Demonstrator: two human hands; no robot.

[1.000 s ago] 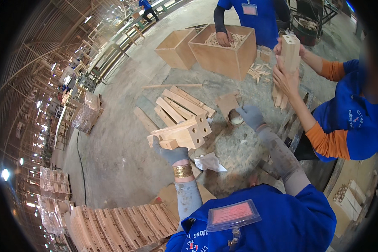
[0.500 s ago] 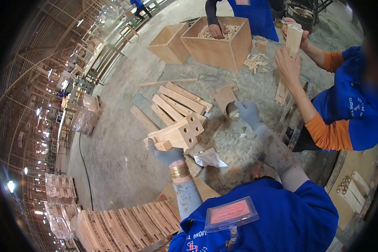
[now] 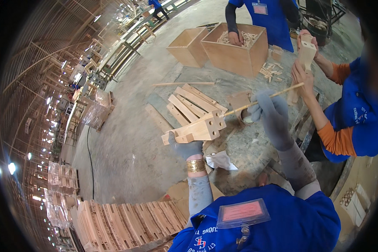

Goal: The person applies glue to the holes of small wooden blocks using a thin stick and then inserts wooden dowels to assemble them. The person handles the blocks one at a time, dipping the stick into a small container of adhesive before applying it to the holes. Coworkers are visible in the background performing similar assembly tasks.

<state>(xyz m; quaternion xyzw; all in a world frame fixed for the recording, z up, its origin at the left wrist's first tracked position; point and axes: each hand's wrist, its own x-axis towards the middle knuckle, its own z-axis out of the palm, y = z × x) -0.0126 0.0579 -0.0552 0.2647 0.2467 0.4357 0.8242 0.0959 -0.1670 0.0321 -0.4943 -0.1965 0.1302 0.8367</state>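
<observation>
My left hand [image 3: 185, 149], in a grey glove, is closed around pale wooden furniture parts [image 3: 201, 130] with round holes in their end faces. Gripped in my gloved right hand [image 3: 274, 119] is a thin wooden stick [image 3: 290, 89]. Its left tip meets the holed end of the wooden parts; whether it enters a hole I cannot tell. Partly hidden behind my right hand is a small round cup [image 3: 245, 118], beside a flat wooden piece [image 3: 238, 100]. Beyond my left hand, several long wooden pieces [image 3: 185, 105] lie side by side on the work surface.
Two plywood boxes [image 3: 235, 56] stand at the back, one full of dowels, with a co-worker's hand [image 3: 236, 38] inside. Loose dowels [image 3: 271, 71] lie nearby. At right another co-worker's hands [image 3: 303, 75] hold a wooden part. Crumpled white paper [image 3: 221, 161] and stacked slats [image 3: 130, 222] are nearer.
My right hand has come away from the cup and up, and now shows the stick, its tip at the wooden parts. My left hand keeps its hold. The whole view has shifted.
</observation>
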